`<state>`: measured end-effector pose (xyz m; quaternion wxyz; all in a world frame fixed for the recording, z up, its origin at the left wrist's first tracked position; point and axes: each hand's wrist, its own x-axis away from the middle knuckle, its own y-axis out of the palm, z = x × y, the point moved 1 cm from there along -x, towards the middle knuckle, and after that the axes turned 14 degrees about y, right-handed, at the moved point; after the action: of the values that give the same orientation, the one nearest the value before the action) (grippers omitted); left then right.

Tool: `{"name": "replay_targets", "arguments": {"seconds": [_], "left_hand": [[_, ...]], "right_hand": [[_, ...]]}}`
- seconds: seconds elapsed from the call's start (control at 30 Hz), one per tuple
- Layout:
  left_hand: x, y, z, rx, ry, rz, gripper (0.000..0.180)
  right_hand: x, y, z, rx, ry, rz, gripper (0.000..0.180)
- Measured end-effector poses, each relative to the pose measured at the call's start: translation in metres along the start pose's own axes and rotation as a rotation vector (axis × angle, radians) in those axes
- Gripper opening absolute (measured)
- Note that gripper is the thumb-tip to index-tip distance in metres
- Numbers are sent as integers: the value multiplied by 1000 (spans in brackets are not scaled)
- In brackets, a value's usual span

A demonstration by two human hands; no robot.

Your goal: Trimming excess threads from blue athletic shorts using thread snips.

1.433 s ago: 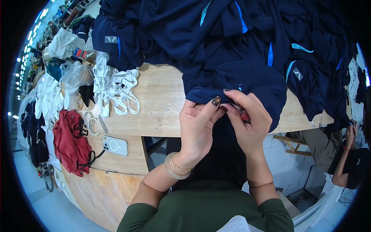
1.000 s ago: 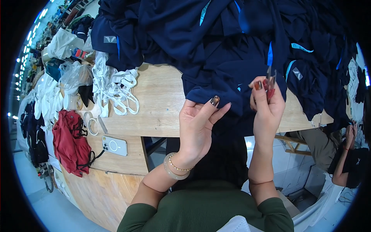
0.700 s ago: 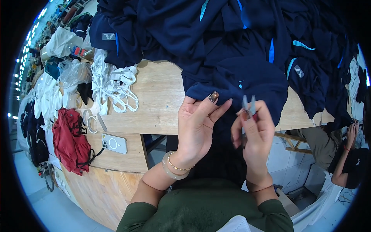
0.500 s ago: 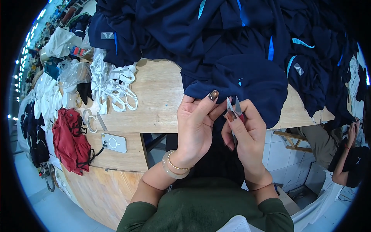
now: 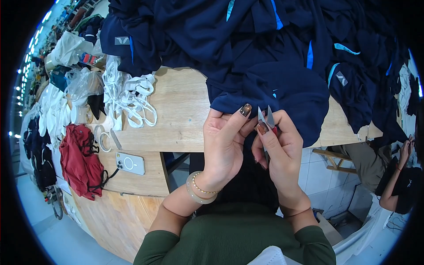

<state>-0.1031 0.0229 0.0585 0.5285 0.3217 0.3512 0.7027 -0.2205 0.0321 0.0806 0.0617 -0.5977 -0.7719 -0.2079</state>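
A: Hands first. What's held?
B: Left hand (image 5: 225, 137): thumb and fingers closed in a pinch on the edge of a navy garment (image 5: 289, 88). Right hand (image 5: 282, 145): fingers curled firmly round small snips (image 5: 270, 116), blades parted in a narrow V, points upward.
A: Where's the garment?
B: At the near edge of the wooden table (image 5: 179, 119), directly in front of the wearer, against a heap of navy clothing (image 5: 194, 35).
A: Blades on cloth?
B: Right beside the pinched edge. Contact: can't tell from here.
A: How far along?
B: Mid-piece, I'd judge. Edge gathered up, snips ready in the fingers, the garment not yet put down. Any cut already made is too fine to see.
A: And the heap?
B: Large, blue strips (image 5: 310, 55) showing among its folds. Which pieces are finished and which are waiting, I can't sort out by eye.
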Motion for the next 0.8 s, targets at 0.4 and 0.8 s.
{"name": "replay_targets", "arguments": {"seconds": [0.4, 0.8], "left_hand": [[1, 2, 0, -10, 11, 17, 15], [0, 0, 0, 12, -16, 4, 13]], "right_hand": [[0, 1, -1, -21, 16, 3, 10], [-3, 4, 6, 90, -115, 109, 14]]}}
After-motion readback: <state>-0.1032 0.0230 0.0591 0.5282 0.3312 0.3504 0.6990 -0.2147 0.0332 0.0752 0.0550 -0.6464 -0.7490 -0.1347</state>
